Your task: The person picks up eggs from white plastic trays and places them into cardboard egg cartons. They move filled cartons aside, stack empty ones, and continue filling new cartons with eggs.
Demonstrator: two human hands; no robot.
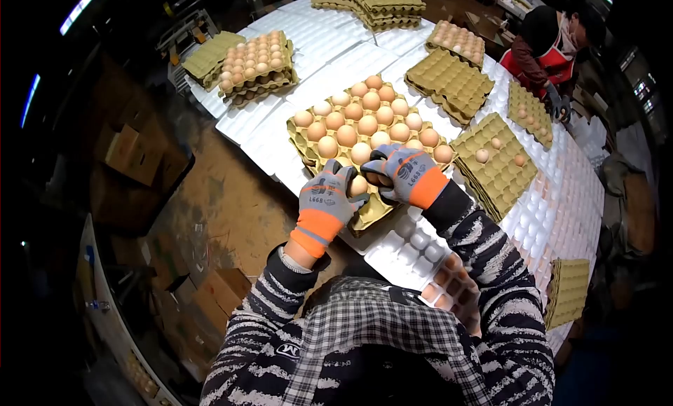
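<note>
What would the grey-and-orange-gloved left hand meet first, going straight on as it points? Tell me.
The left hand would probably meet the round tan egg just past its fingertips, in the yellow-green pulp tray; depth is unclear.

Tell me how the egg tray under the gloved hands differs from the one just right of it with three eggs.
The front tray holds many eggs; the right-hand tray holds only three. The left hand and right hand are at the front tray; neither is on the right-hand tray. Both trays are yellowish, with rows of cups.
</note>
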